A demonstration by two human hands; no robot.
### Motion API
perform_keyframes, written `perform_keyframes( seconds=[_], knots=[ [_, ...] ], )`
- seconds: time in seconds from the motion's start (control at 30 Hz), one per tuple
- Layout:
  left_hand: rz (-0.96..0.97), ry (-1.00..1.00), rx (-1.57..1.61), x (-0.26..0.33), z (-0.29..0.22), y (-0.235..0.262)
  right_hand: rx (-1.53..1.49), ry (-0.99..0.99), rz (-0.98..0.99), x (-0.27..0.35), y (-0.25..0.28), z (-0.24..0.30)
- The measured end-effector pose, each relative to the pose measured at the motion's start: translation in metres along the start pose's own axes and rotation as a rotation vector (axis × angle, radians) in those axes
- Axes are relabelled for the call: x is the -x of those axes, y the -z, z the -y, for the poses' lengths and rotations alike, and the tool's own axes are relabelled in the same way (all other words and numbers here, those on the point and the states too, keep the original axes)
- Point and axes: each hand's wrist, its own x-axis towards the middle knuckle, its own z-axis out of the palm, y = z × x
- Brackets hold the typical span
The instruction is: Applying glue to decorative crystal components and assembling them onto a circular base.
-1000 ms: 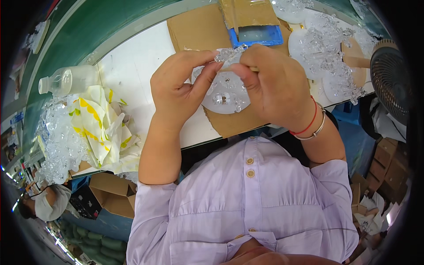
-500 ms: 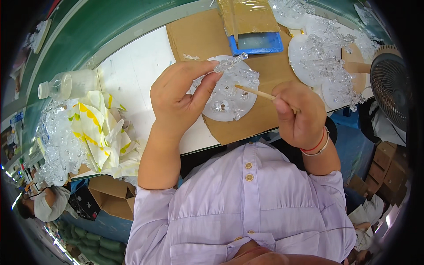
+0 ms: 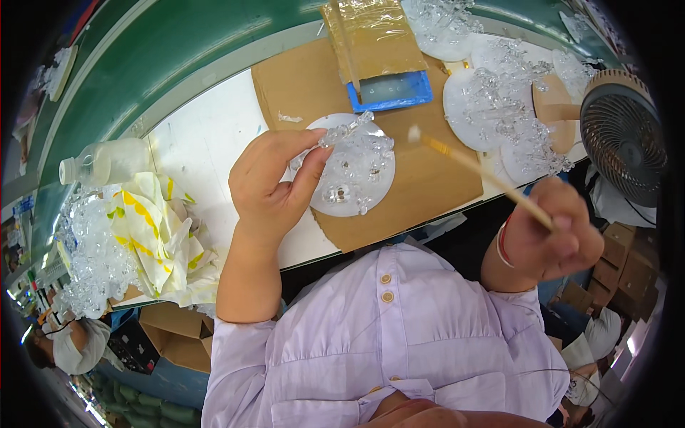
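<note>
Between thumb and fingertips my left hand (image 3: 275, 175) pinches a small clear plastic piece (image 3: 348, 130) with a knobbly outline. It is held over a round white disc (image 3: 335, 207) that carries several clear pieces. My right hand (image 3: 556, 235) is out to the right, closed around a thin wooden brush (image 3: 492, 178). The brush's pale tip points up and left, toward the disc, and is apart from it. Motion blurs the right fingers a little.
A brown cardboard sheet (image 3: 435, 171) lies under the disc. Behind stands a blue tray (image 3: 392, 93) holding whitish liquid. More discs with clear pieces (image 3: 474, 107) and a fan (image 3: 621, 128) are right. At left are a bottle (image 3: 107, 161), clear pieces (image 3: 93, 250) and a crumpled patterned bag (image 3: 153, 235).
My right hand has swung right and toward my body, and the brush has turned so its pale tip points up-left. My left hand still holds the clear piece over the disc.
</note>
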Motion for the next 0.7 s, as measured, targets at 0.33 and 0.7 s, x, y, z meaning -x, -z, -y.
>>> perform_keyframes(
  seconds=[0.33,0.7],
  knots=[
    [0.002,-0.014,-0.026,0.001,0.000,0.001,0.459,0.025,0.182,-0.025,-0.047,-0.069],
    [0.002,-0.011,-0.040,0.001,-0.001,0.001,0.298,-0.081,0.108,-0.018,-0.041,-0.066]
  ],
)
